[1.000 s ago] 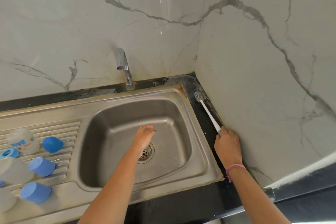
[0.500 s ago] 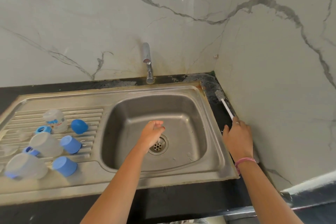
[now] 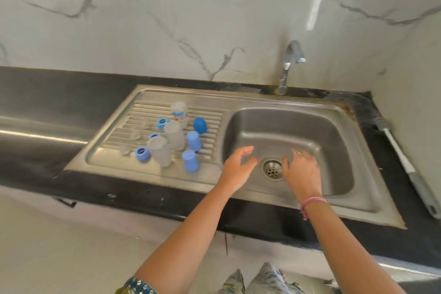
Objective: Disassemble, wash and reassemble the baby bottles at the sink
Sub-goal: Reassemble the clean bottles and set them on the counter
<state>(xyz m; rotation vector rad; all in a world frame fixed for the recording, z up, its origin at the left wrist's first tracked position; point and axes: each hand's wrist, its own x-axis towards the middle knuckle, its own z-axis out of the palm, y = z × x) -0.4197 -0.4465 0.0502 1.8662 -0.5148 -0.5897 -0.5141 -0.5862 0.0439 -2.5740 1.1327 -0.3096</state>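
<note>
Steel sink (image 3: 250, 102), bottle parts (image 3: 171, 141) left, brush (image 3: 401, 157) right.

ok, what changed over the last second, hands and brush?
The right hand let go of the bottle brush, which now lies on the black counter by the right wall, and moved left over the sink basin beside the drain. The left hand stayed over the basin, empty. The bottle parts on the drainboard look unmoved, and the tap is still off.
</note>
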